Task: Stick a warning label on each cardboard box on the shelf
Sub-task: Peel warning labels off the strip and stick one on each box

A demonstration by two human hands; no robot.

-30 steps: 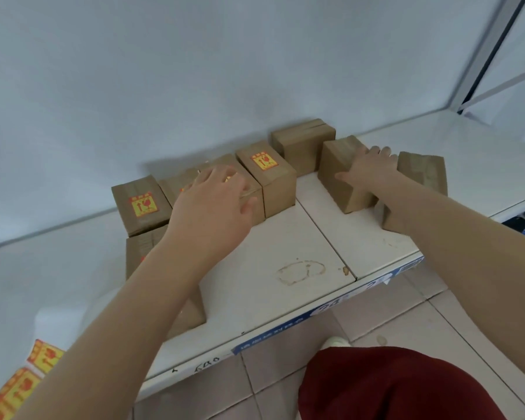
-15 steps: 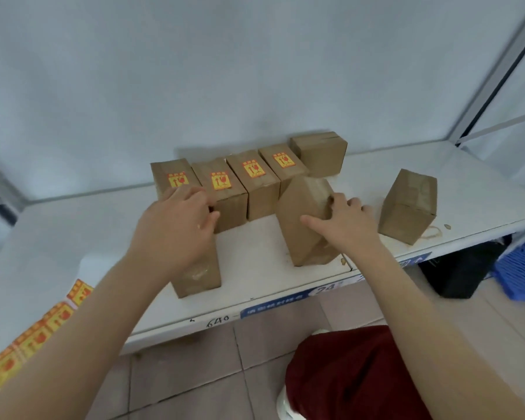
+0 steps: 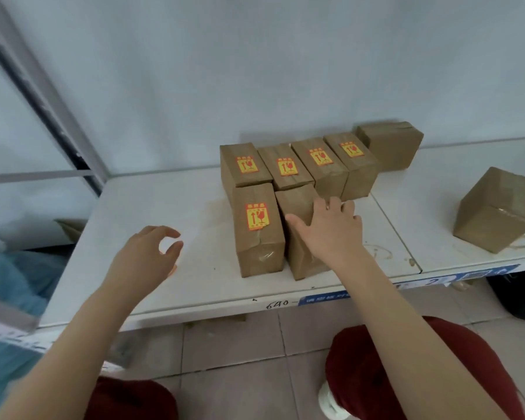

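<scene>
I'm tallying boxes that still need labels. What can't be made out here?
All in the head view:
- Front right box: the right hand covers part of its top, so a label there can't be ruled out.
- Left hand: its back faces the camera; whether it pinches a label can't be told.
- Print on the labels: too small and blurred to read.
- Rear box and far-right box: back faces hidden.

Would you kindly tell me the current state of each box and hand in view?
Back-row boxes: four, labelled on top.
Front left box: labelled.
Front right box: unlabelled, held by right hand.
Back right box: unlabelled.
Far right box: unlabelled, standing apart.
Left hand: loosely curled, holding nothing.
</scene>
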